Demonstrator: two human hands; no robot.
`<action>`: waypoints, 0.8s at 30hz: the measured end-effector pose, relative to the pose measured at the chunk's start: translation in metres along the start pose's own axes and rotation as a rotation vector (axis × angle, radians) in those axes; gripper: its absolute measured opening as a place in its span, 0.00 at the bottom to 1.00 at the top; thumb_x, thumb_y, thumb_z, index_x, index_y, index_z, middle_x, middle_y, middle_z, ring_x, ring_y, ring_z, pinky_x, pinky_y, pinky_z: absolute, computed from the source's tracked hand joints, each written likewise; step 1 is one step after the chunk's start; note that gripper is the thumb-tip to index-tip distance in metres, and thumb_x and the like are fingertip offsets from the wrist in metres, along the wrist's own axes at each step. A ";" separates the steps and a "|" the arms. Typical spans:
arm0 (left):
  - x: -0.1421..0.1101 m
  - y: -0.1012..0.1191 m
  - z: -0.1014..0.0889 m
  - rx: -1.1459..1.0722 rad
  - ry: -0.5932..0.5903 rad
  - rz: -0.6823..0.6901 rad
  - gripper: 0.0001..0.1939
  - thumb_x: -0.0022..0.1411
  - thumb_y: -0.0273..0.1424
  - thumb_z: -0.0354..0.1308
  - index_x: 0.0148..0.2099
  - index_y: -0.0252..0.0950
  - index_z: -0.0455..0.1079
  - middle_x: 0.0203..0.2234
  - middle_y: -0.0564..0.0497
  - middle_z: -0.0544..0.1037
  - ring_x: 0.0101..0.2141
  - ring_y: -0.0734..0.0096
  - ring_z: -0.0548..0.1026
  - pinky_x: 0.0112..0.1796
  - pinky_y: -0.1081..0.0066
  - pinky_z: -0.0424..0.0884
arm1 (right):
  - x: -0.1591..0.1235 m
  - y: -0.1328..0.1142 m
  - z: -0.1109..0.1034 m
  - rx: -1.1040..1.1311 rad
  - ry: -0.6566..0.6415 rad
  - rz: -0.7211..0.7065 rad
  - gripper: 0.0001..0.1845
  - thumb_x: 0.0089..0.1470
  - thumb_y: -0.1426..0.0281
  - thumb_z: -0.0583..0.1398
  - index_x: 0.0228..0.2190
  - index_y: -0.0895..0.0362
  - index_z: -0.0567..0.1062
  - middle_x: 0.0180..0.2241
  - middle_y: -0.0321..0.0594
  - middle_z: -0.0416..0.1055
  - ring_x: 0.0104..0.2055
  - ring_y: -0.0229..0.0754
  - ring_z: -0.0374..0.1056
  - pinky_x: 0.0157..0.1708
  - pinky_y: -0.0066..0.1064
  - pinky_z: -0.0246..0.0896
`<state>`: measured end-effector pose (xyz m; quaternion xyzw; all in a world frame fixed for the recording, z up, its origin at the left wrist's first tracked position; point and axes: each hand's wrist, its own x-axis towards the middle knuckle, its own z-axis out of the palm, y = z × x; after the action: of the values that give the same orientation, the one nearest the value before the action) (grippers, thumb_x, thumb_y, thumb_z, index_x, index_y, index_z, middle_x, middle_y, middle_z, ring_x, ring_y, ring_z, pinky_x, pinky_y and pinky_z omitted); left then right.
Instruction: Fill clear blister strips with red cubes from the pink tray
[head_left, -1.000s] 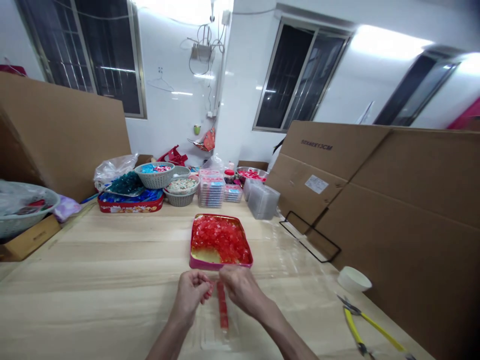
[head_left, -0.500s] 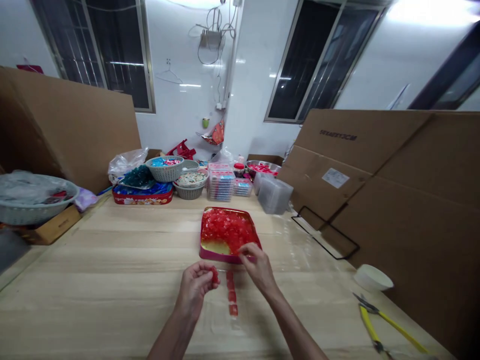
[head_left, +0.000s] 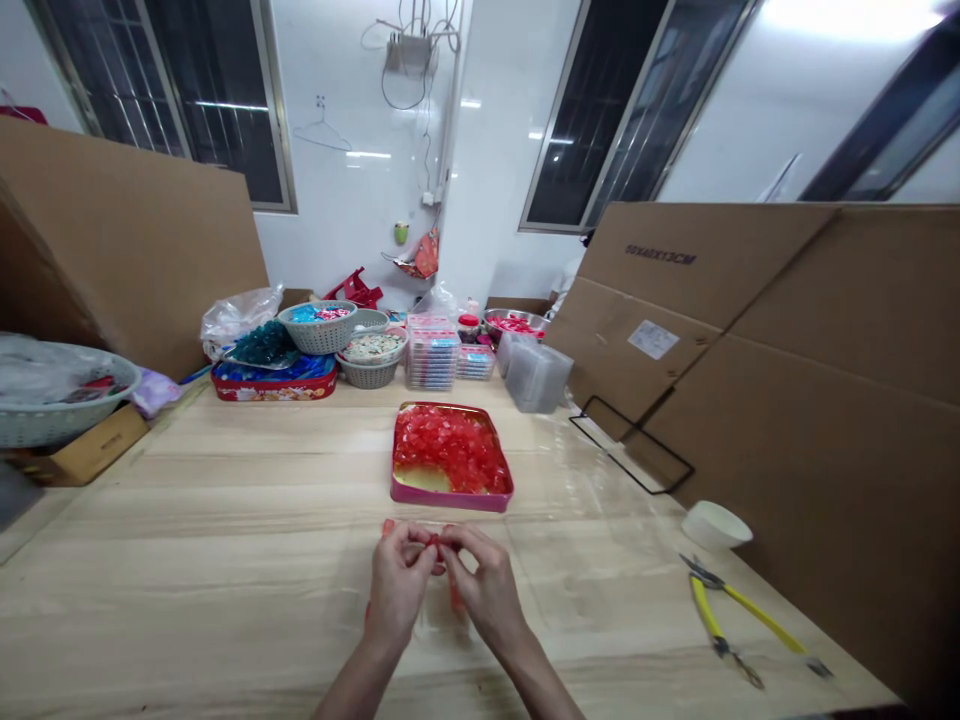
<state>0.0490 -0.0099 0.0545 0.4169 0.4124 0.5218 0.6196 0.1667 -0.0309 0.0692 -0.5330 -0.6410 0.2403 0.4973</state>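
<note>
My left hand [head_left: 396, 592] and my right hand [head_left: 486, 588] meet fingertip to fingertip over the table, both closed in a pinch. Between them shows a small red translucent piece [head_left: 433, 541]; its exact shape is mostly covered by the fingers. Just beyond the hands lies a shallow red tin [head_left: 450, 499], heaped with red translucent pieces [head_left: 450, 440], its gold bottom bare at the near left. Under and beside my hands, parts of red strips [head_left: 455, 596] lie on the table, largely hidden.
Yellow-handled pliers [head_left: 709, 610] and a white bowl [head_left: 716, 525] are at the right, near a black wire frame [head_left: 637, 455] and a tall cardboard box [head_left: 787, 400]. Baskets [head_left: 319, 335], stacked clear cases [head_left: 432, 360] and clear plastic boxes [head_left: 538, 378] line the back.
My right hand has come back from the tin to meet my left hand. The camera view has shifted slightly, and the hands now cover most of the red strip.
</note>
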 end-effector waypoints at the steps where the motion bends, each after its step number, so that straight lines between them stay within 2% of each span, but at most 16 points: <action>1: -0.001 0.000 0.000 0.012 -0.014 -0.002 0.09 0.46 0.30 0.62 0.28 0.34 0.65 0.27 0.51 0.75 0.26 0.70 0.75 0.28 0.70 0.73 | -0.001 0.000 0.000 0.006 0.008 0.004 0.06 0.52 0.73 0.57 0.27 0.55 0.74 0.29 0.41 0.71 0.34 0.43 0.67 0.35 0.32 0.61; 6: -0.007 0.005 0.000 -0.022 -0.116 -0.085 0.09 0.47 0.32 0.62 0.26 0.34 0.65 0.32 0.48 0.76 0.28 0.69 0.74 0.27 0.70 0.71 | -0.003 0.010 -0.006 0.133 -0.067 0.105 0.06 0.48 0.72 0.58 0.21 0.57 0.70 0.27 0.37 0.65 0.31 0.41 0.63 0.32 0.30 0.59; 11: -0.007 0.005 -0.002 -0.022 -0.168 -0.173 0.13 0.41 0.34 0.66 0.23 0.33 0.66 0.23 0.49 0.75 0.23 0.71 0.71 0.26 0.71 0.68 | -0.008 0.024 -0.011 0.385 -0.133 0.263 0.08 0.45 0.67 0.61 0.21 0.57 0.68 0.24 0.35 0.63 0.28 0.39 0.60 0.29 0.29 0.55; 16: 0.000 -0.005 -0.005 -0.025 -0.243 -0.143 0.13 0.35 0.31 0.69 0.22 0.32 0.69 0.19 0.52 0.73 0.24 0.74 0.68 0.28 0.74 0.63 | -0.015 0.030 -0.007 0.681 -0.132 0.365 0.10 0.40 0.67 0.65 0.21 0.58 0.69 0.23 0.35 0.65 0.27 0.37 0.60 0.28 0.27 0.53; 20: 0.000 -0.004 -0.003 -0.053 -0.231 -0.142 0.12 0.36 0.29 0.68 0.24 0.33 0.69 0.19 0.54 0.72 0.24 0.75 0.67 0.27 0.75 0.61 | -0.018 0.031 -0.005 0.743 -0.090 0.421 0.11 0.38 0.66 0.66 0.20 0.58 0.69 0.23 0.35 0.66 0.25 0.36 0.60 0.26 0.26 0.53; 24: 0.004 0.005 0.002 -0.008 -0.211 -0.101 0.11 0.38 0.29 0.67 0.25 0.33 0.69 0.19 0.54 0.71 0.22 0.77 0.65 0.23 0.76 0.58 | -0.014 0.025 -0.012 0.686 -0.056 0.461 0.12 0.38 0.65 0.66 0.21 0.58 0.69 0.20 0.33 0.66 0.22 0.35 0.60 0.24 0.26 0.54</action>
<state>0.0497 -0.0054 0.0591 0.4455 0.3632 0.4447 0.6869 0.1880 -0.0385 0.0474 -0.4593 -0.4007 0.5595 0.5617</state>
